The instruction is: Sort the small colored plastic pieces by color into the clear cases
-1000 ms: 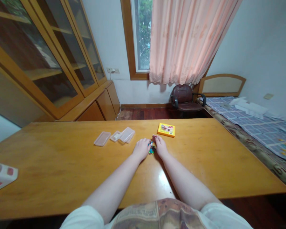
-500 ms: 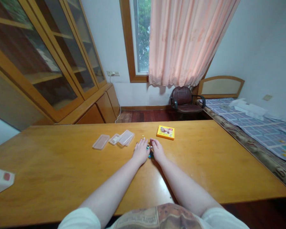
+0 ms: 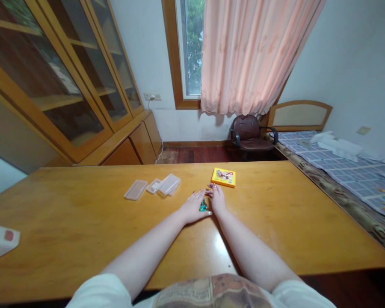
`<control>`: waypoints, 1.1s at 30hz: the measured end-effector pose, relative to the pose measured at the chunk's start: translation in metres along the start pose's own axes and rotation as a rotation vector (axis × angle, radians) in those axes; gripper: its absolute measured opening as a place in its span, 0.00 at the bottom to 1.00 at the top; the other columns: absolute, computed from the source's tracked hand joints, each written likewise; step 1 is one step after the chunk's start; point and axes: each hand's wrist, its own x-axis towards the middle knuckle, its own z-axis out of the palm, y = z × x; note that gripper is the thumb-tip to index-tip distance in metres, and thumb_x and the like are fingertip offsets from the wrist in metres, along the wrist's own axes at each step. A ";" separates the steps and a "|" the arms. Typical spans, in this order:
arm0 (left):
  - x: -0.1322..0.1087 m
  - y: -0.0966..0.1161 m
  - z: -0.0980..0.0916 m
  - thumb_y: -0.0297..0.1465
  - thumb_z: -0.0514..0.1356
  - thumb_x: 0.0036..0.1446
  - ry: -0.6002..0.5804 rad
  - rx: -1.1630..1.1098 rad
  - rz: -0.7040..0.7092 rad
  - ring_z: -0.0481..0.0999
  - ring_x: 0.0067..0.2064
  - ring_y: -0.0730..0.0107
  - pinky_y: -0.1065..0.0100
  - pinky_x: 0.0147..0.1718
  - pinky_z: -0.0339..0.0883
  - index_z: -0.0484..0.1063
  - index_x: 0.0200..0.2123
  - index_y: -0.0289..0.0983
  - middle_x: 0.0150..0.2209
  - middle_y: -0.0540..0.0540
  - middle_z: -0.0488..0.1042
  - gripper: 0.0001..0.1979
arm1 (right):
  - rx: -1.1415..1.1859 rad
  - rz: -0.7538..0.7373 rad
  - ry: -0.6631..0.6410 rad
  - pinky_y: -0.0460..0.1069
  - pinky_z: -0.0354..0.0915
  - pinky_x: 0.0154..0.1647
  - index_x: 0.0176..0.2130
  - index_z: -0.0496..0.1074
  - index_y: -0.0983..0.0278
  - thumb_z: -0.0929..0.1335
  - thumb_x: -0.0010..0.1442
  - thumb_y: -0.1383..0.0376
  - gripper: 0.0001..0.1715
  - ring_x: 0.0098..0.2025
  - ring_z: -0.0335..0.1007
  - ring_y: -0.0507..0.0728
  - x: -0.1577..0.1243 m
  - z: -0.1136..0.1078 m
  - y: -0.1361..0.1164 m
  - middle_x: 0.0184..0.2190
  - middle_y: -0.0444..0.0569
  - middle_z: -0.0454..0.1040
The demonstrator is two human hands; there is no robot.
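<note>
A small heap of tiny blue, green and dark pieces [image 3: 203, 205] lies on the wooden table between my two hands; their kind is too small to make out. My left hand [image 3: 194, 207] rests flat at the heap's left, its thumb stretched out along the near side. On the other side, my right hand [image 3: 217, 200] stands on its edge with the fingers extended and slightly curved. Its fingertips come close to those of the left hand beyond the heap. A yellow box [image 3: 223, 177] with a printed picture lies just past my right hand.
Left of my hands lie a clear plastic case [image 3: 136, 189] and several overlapping clear cases [image 3: 168, 185]. A white container with red patches [image 3: 1, 241] stands at the table's left edge. Beyond the table [image 3: 83, 201] are a brown armchair [image 3: 250, 133] and a bed [image 3: 333, 149].
My left thumb has swung out toward me, and more of the coloured heap shows between my hands. My right hand has shifted slightly right.
</note>
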 end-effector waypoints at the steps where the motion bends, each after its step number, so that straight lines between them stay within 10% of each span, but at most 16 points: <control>1: -0.005 0.004 0.004 0.54 0.57 0.52 0.021 0.026 -0.013 0.48 0.68 0.49 0.52 0.65 0.44 0.46 0.67 0.31 0.67 0.33 0.49 0.48 | -0.011 -0.010 0.029 0.53 0.68 0.43 0.40 0.71 0.63 0.65 0.55 0.46 0.25 0.38 0.73 0.57 0.001 -0.001 -0.001 0.42 0.53 0.76; 12: 0.006 0.035 0.004 0.34 0.55 0.61 0.153 0.211 -0.025 0.69 0.49 0.59 0.59 0.48 0.63 0.69 0.42 0.39 0.44 0.43 0.71 0.08 | -0.043 -0.035 0.111 0.52 0.67 0.40 0.39 0.70 0.64 0.62 0.56 0.45 0.26 0.37 0.73 0.56 0.013 -0.009 0.000 0.41 0.55 0.76; 27: -0.005 0.020 -0.016 0.33 0.50 0.63 0.204 0.200 -0.099 0.72 0.45 0.61 0.61 0.46 0.65 0.70 0.39 0.37 0.40 0.42 0.74 0.10 | -0.039 -0.067 -0.045 0.56 0.66 0.49 0.37 0.72 0.63 0.64 0.55 0.44 0.27 0.44 0.74 0.59 0.004 -0.007 -0.014 0.39 0.53 0.77; 33: -0.020 0.003 -0.005 0.40 0.53 0.62 0.253 0.169 -0.264 0.58 0.63 0.53 0.54 0.60 0.52 0.62 0.58 0.35 0.62 0.35 0.61 0.24 | -0.100 -0.049 -0.147 0.58 0.64 0.51 0.38 0.73 0.63 0.65 0.53 0.41 0.29 0.47 0.72 0.61 -0.002 0.001 -0.008 0.41 0.54 0.77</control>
